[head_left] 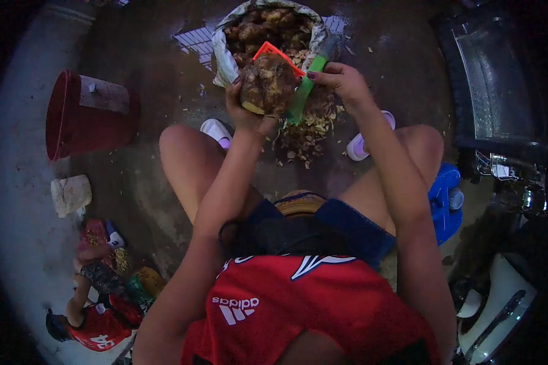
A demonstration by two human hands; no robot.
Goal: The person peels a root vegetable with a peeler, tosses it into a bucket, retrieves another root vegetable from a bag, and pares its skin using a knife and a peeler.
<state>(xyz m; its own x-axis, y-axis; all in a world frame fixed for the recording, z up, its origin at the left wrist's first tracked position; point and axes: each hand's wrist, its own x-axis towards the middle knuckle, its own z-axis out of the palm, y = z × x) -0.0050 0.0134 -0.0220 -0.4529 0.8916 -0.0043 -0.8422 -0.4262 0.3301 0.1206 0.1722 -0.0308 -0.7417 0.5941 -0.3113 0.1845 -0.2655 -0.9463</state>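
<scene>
My left hand [249, 118] is wrapped round a large, knobbly brown tuber [269, 85], with a yellow cut patch on its lower side. A bright orange angular strip [280, 52] shows along the tuber's far edge; what it belongs to is hidden. Just right of the tuber, my right hand [347, 85] pinches a long green strip-like tool [309, 90] with a greyish upper end; its exact kind is unclear. Beyond both hands stands an open white sack [223, 58] holding several brown tubers [277, 21]. Peelings [310, 134] lie heaped on the floor below the hands.
To the left are a dark red bucket [73, 125] and a whitish container [71, 194]. Another person [100, 322] sits lower left, near more peelings. A blue jerrycan [446, 210] stands by my right knee. Dark and white vehicle-like parts [499, 316] line the right side.
</scene>
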